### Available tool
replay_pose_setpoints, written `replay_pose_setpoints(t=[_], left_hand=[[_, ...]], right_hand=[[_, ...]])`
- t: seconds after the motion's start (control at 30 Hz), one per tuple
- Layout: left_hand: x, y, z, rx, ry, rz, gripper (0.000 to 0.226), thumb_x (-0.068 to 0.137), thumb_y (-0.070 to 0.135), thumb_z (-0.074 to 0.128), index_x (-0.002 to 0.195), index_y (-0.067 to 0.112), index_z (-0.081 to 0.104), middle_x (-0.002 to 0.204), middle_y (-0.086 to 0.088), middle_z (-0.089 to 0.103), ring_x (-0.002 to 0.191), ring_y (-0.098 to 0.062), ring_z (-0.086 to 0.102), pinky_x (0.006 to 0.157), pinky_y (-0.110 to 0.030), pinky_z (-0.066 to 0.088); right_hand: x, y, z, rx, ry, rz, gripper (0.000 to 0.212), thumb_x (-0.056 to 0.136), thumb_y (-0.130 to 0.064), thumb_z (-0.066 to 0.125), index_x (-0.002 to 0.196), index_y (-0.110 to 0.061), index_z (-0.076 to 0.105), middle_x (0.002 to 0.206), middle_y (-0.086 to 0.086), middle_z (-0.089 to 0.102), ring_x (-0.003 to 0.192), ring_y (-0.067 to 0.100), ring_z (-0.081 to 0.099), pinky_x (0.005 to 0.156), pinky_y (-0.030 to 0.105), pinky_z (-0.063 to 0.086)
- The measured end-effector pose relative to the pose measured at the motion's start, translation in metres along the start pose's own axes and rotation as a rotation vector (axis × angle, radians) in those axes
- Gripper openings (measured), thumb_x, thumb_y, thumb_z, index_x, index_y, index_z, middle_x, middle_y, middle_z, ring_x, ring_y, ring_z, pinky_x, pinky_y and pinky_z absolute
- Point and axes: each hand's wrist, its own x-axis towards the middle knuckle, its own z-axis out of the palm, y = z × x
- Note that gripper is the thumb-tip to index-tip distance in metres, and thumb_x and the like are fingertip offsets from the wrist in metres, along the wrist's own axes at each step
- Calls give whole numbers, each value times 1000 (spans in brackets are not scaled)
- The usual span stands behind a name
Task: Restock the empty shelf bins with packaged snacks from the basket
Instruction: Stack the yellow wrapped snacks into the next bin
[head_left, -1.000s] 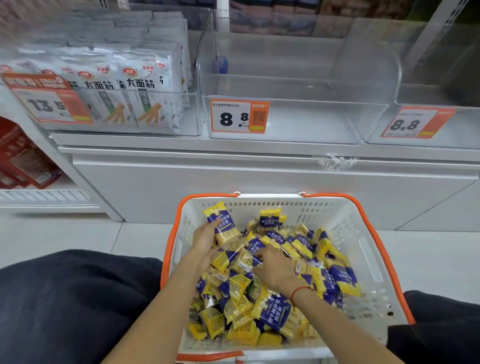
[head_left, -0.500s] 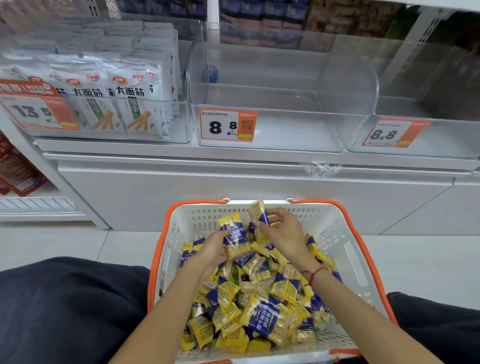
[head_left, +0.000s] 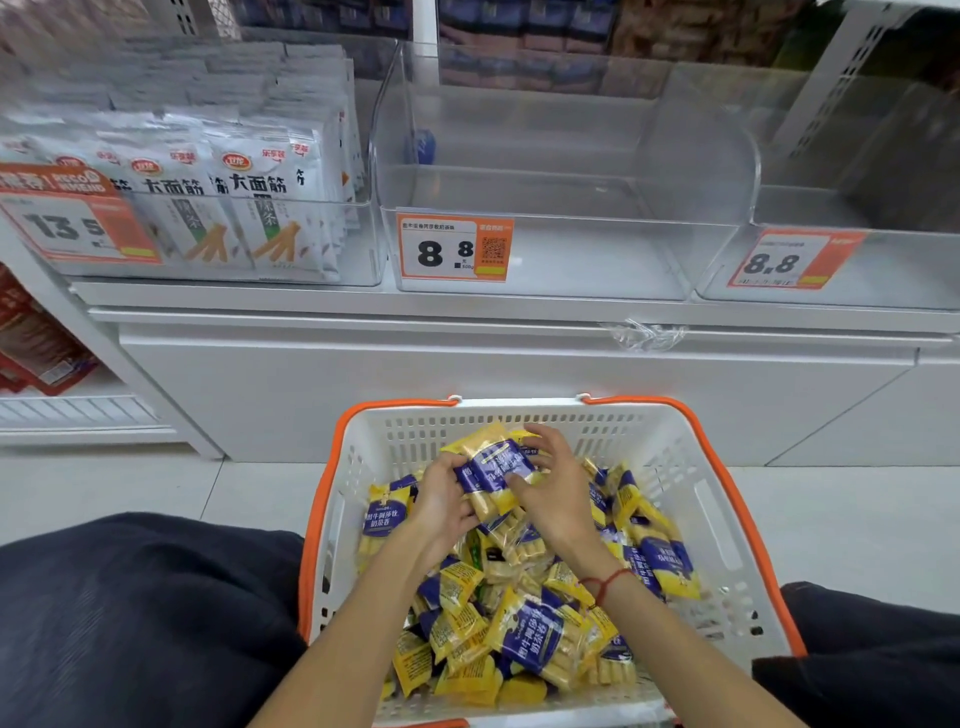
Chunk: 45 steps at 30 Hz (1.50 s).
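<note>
A white basket with an orange rim (head_left: 691, 447) sits on the floor between my knees, filled with several yellow and blue snack packets (head_left: 540, 634). My left hand (head_left: 441, 499) and my right hand (head_left: 556, 493) together hold a small bundle of these packets (head_left: 493, 470) above the pile, near the basket's far wall. Straight ahead on the shelf stands an empty clear bin (head_left: 566, 244) with an 8.8 price tag (head_left: 454, 249). A second empty clear bin (head_left: 852, 270) stands to its right.
The left bin (head_left: 208, 208) is full of white snack bags behind a 13.5 tag. Red packets (head_left: 36, 343) lie on a lower shelf at far left. A crumpled piece of clear plastic (head_left: 644, 335) sits on the shelf ledge. My dark-trousered knees flank the basket.
Both hands rose from digging in the pile and came together at the basket's far end, gathering packets into one bundle held between them.
</note>
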Motion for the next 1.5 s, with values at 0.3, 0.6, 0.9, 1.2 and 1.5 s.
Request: replay_pose_setpoints(t=[0.3, 0.6, 0.9, 1.2, 1.5], left_hand=[[5, 21, -17, 567, -38, -144, 61, 100, 56, 16, 121, 16, 57, 114, -6, 65, 94, -19, 61, 70, -30, 48], [9, 9, -20, 696, -426, -366, 67, 96, 63, 19, 141, 16, 36, 139, -8, 47, 118, -22, 44, 102, -38, 31], [-5, 5, -20, 478, -452, -297, 34, 99, 25, 27, 120, 13, 52, 111, -6, 69, 99, -17, 64, 89, -32, 50], [2, 1, -42, 304, -331, -118, 23, 95, 8, 44, 117, 11, 53, 110, -13, 66, 99, -25, 62, 95, -44, 49], [25, 2, -58, 223, 123, -3, 29, 96, 17, 55, 122, 4, 54, 101, -10, 68, 83, -18, 65, 63, -26, 50]], right_hand=[[31, -26, -62, -89, -785, 116, 33, 76, 9, 71, 100, -14, 68, 104, 3, 72, 91, 8, 69, 72, 19, 54], [31, -15, -47, -116, -662, -2, 38, 69, 1, 81, 98, -15, 64, 105, 0, 66, 85, -1, 65, 79, 20, 54], [29, 0, -32, -177, -341, 36, 40, 66, -30, 85, 98, -19, 63, 101, -5, 63, 92, 11, 62, 65, 17, 50], [33, -8, 8, -271, -351, -115, 39, 70, -36, 82, 96, -10, 71, 73, -3, 59, 64, 8, 51, 64, 24, 44], [49, 39, 2, -759, -375, 200, 34, 93, -31, 57, 73, -6, 69, 60, 13, 58, 48, 16, 46, 52, 25, 41]])
